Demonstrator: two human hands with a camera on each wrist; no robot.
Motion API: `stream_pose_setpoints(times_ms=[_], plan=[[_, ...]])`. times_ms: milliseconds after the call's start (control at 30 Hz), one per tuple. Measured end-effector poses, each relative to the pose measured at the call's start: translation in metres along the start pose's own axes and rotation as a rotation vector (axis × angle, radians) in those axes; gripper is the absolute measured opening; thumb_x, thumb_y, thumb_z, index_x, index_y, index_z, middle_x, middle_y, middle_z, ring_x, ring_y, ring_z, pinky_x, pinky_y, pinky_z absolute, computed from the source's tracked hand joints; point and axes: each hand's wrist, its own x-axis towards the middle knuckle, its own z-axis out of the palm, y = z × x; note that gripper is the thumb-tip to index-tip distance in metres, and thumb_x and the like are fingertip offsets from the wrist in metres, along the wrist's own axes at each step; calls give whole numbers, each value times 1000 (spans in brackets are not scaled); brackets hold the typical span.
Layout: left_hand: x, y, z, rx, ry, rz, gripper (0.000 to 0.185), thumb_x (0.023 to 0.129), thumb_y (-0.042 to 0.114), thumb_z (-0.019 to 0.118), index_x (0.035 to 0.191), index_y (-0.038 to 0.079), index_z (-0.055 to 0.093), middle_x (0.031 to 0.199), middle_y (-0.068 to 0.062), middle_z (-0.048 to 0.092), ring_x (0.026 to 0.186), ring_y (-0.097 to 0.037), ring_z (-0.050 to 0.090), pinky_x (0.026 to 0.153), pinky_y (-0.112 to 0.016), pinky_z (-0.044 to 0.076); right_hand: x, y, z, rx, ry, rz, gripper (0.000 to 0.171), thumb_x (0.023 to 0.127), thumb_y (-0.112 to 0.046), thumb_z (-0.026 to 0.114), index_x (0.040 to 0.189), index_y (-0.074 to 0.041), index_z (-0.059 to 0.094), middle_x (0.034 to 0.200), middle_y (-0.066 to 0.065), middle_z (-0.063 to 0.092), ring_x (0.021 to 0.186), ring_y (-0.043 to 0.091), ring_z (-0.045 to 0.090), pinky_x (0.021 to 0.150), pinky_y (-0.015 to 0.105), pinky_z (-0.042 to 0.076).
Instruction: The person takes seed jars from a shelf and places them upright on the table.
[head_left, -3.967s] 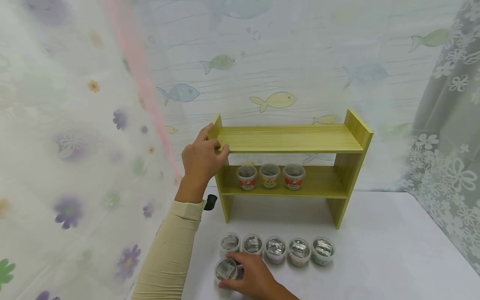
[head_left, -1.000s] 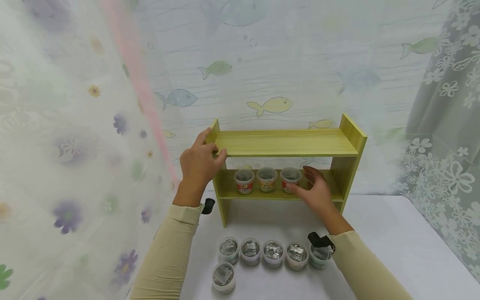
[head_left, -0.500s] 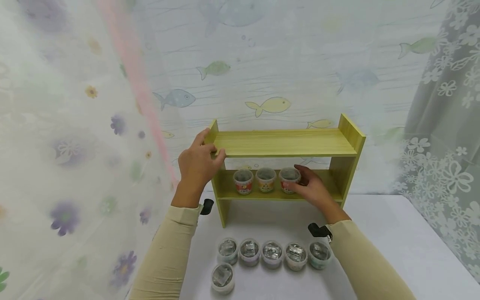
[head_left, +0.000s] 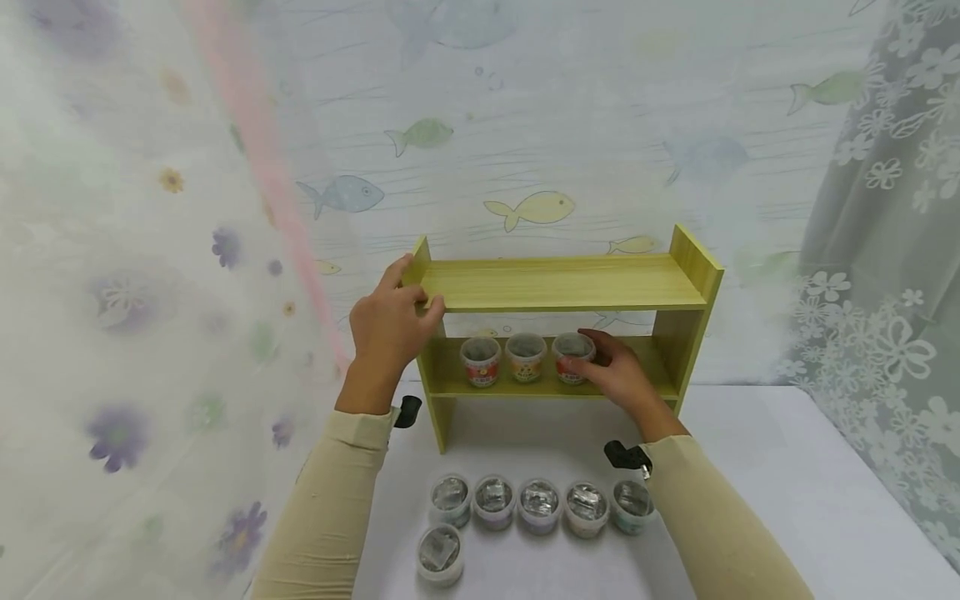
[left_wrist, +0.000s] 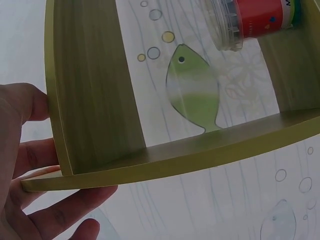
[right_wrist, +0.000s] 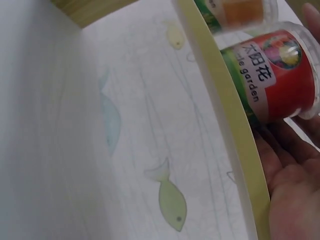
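Observation:
My left hand (head_left: 390, 323) grips the upper left corner of a yellow-green wooden shelf (head_left: 558, 285). In the left wrist view, fingers of that left hand (left_wrist: 17, 205) lie above and below the corner where shelf board and side panel meet. On the shelf's lower board stand three clear plastic cups with printed labels: a red one (head_left: 480, 362) at left, a yellow-orange one (head_left: 527, 360) in the middle, and a red one (head_left: 573, 350) at right. My right hand (head_left: 618, 373) holds the right-hand cup, thumb at its front. The right wrist view shows this cup's "little garden" label (right_wrist: 287, 75) up close.
On the white tabletop (head_left: 757, 467) before the shelf, a row of several tubs (head_left: 539, 505) with silvery packets inside stretches left to right. One more tub (head_left: 439, 554) stands nearer at left. A fish-printed curtain (head_left: 570, 125) hangs behind, a flowered one (head_left: 150, 333) at left.
Four seconds ago my right hand was at the nearest tub on the table; it has since moved up to the right-hand shelf cup and closed on it. My left hand stays on the corner.

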Motion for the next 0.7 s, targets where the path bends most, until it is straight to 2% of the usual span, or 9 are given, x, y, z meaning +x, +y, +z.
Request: stream_pose_setpoints(times_ms=[167,400,600,700], plan=[[1,1,0,-1,8,20,22,92,33,70,89,17,85,146,-5,63,45,-24,51,42,-35,34,0,0,1,-22,16,-17,76,94,-45,74,156,-12,45,145,15,58,132,35,59,102,54,52],[2,1,-1,11,-5,20,24,93,35,69,90,17,85,147,-5,61,45,-25,51,42,-36,36,1,0,2,-49,14,-17,72,95,-46,72,155,-14,47,145,15,59,131,36,60,100,52,53],[2,0,-1,13,-21,8,24,94,36,69,91,18,85,148,-4,60,47,-26,52,43,-37,39,-2,-8,3,-28,20,3,61,96,-35,74,147,-9,53,140,18,61,128,38,60,98,52,53],[1,0,-1,14,-25,3,24,94,36,68,91,18,85,148,-4,60,47,-26,52,43,-37,39,-4,-9,3,-35,21,11,62,95,-36,75,145,-7,53,140,19,60,129,39,59,100,54,52]])
